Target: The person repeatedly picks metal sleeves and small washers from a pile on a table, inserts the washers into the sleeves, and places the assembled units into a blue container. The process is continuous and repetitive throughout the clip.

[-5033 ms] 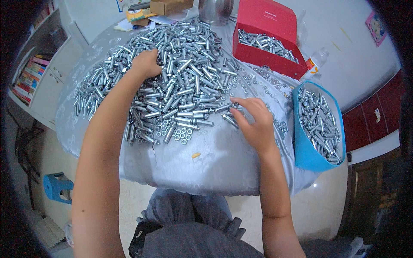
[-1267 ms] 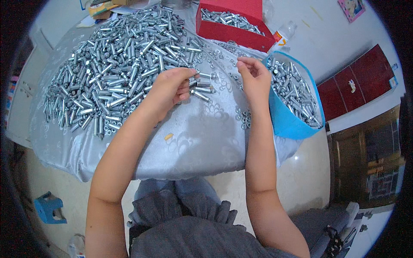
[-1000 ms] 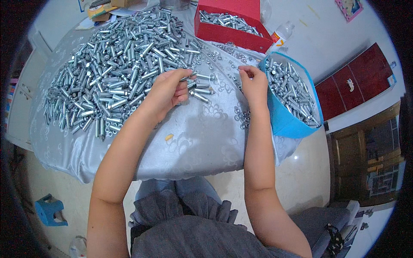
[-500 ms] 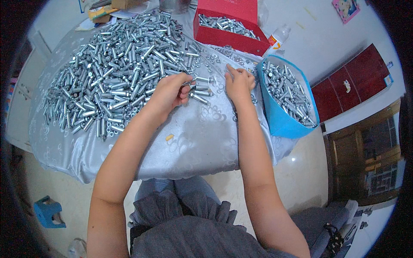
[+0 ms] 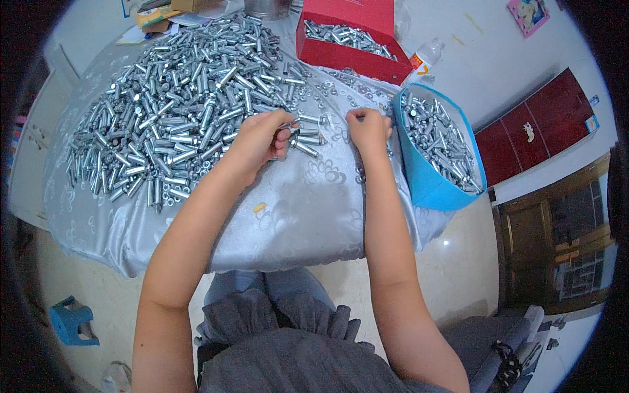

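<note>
A large heap of silvery sleeve bolts (image 5: 190, 111) covers the left and middle of the table. At the heap's right edge my left hand (image 5: 262, 141) is closed, its thumb and forefinger pinched on a bolt (image 5: 292, 123) that is mostly hidden. Several bolts (image 5: 306, 140) lie just beyond its fingers. My right hand (image 5: 370, 130) is farther right, fingertips curled together in a pinch over the cloth; what they hold, if anything, is hidden. Small loose nuts and washers (image 5: 327, 92) are scattered beyond both hands.
A blue fabric bin (image 5: 429, 190) full of bolts stands right of my right hand. Behind are a red box (image 5: 347, 59) with more bolts, a plastic bottle (image 5: 426, 56) and a metal bucket (image 5: 267, 8). A yellow scrap (image 5: 260, 207) lies on the silvery tablecloth (image 5: 295, 242).
My right hand's fingers, stretched toward the loose washers before, have curled into a pinch, and the hand has drawn slightly nearer. My left hand has stayed almost still.
</note>
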A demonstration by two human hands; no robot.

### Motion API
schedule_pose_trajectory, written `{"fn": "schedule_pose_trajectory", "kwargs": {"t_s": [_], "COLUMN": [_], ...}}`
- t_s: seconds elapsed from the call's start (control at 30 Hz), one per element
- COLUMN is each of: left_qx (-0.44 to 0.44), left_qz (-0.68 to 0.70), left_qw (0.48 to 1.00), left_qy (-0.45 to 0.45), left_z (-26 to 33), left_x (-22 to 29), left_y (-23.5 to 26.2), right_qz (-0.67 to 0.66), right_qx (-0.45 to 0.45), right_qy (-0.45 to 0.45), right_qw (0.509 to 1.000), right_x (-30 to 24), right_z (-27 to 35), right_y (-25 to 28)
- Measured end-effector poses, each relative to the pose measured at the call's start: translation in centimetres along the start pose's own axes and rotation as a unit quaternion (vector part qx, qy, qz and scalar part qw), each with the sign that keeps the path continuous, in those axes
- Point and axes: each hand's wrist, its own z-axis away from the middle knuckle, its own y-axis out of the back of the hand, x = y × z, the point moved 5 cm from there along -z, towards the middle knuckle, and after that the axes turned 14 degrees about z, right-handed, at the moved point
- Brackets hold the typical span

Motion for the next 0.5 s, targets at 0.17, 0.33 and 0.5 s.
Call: {"fn": "schedule_pose_trajectory", "kwargs": {"t_s": [0.17,0.33,0.5], "left_qx": [0.004,0.017,0.008], "left_qz": [-0.008,-0.037,-0.056], "left_qw": [1.000,0.999,0.998], "left_qy": [0.003,-0.012,-0.019], "left_z": [-0.2,-0.4,-0.5], "left_x": [-0.1,-0.3,-0.4], "left_y": [0.1,0.2,0.3], "right_qz": [-0.021,-0.380,-0.552], "right_qx": [0.031,-0.081,-0.274], "right_qy": [0.038,0.143,0.189], "right_qw": [0.999,0.910,0.765], "right_x": [0.0,-2.5,-7.3], "right_z": [0.3,1.3,5.7], "right_y": [0.7,1.4,3.2]}}
